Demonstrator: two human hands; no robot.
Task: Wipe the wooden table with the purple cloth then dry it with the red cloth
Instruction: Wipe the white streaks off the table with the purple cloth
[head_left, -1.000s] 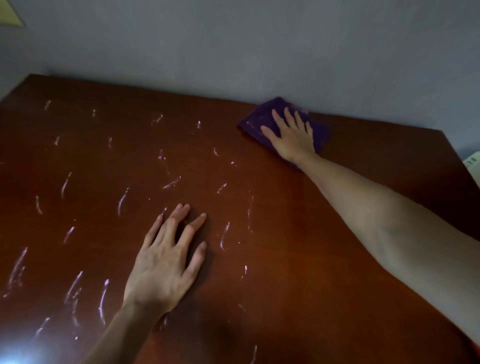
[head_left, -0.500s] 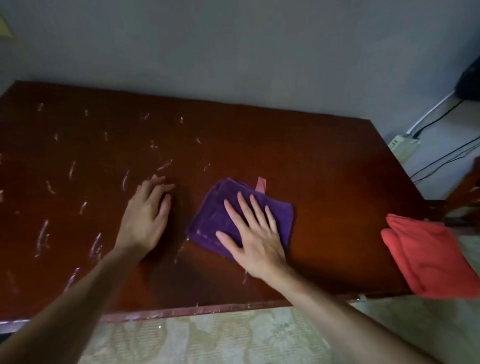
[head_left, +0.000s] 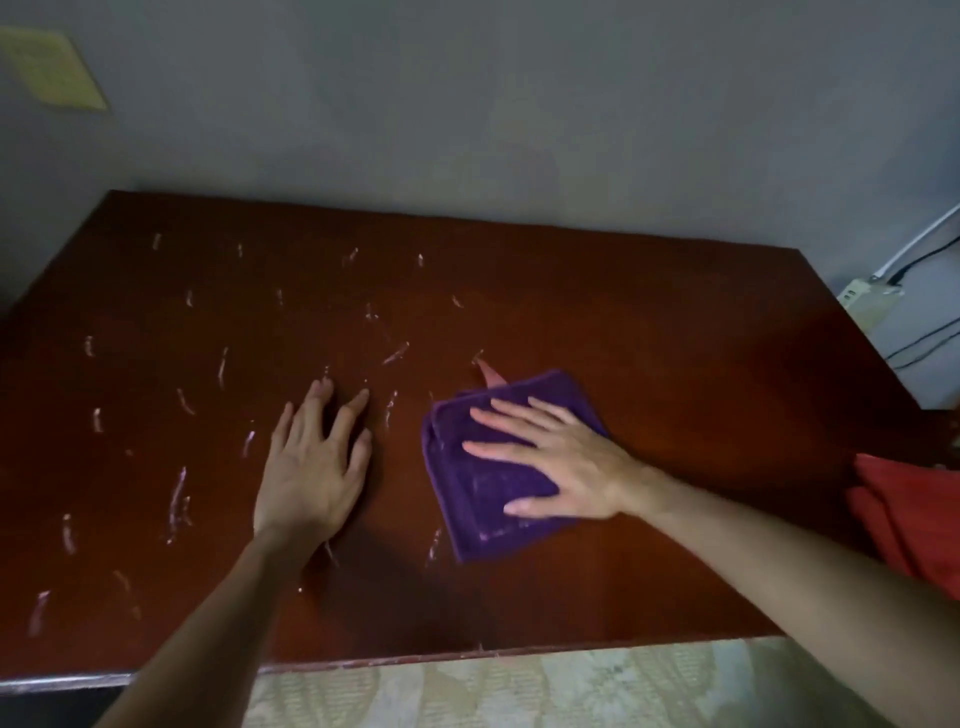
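Head view: purple cloth (head_left: 498, 470) mid-table under flat, straight-fingered right hand (head_left: 558, 467), turned leftward since half-second ago toward white streaks (head_left: 179, 499). Left hand (head_left: 311, 467) flat, bracing wooden table (head_left: 649, 364). Red cloth (head_left: 914, 514) waits, right edge.

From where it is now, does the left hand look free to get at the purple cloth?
Probably yes. The left hand rests flat on the wooden table just beside the purple cloth, with only bare tabletop between. The right hand presses on the cloth, leaving its near-left edge exposed.
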